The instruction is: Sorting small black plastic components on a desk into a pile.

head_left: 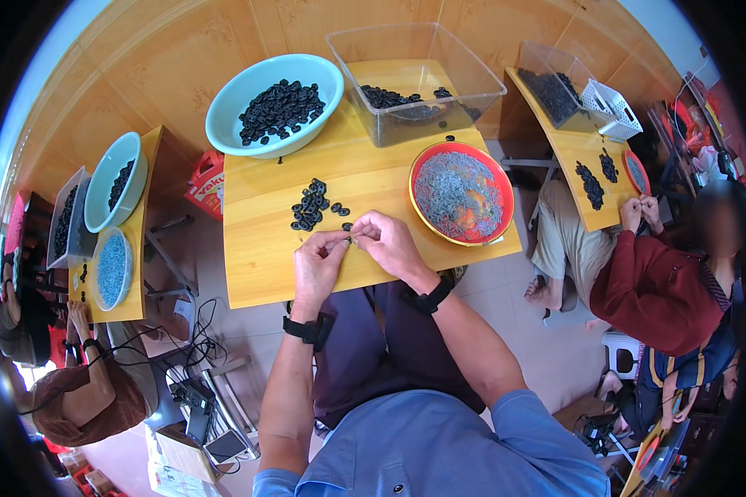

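Over the near part of the yellow table (257, 248), my left hand (318, 258) and my right hand (389, 246) meet at their fingertips. Both are closed in a pinch around something small and dark that the fingers mostly hide. Just beyond the fingertips lies a small black oval piece (346, 226). A loose pile of the same black pieces (309, 205) sits a little farther off to the left. To the right of my hands stands a red-and-yellow bowl (508, 178) full of thin grey pin-like pieces (443, 186), with some orange showing among them.
At the far edge are a light-blue basin (215, 124) of black pieces and a clear plastic bin (423, 128) holding more. Co-workers sit at side tables: one in a dark red top (651, 282) on the right, another in brown (91, 398) on the left. Cables (203, 344) hang at lower left.
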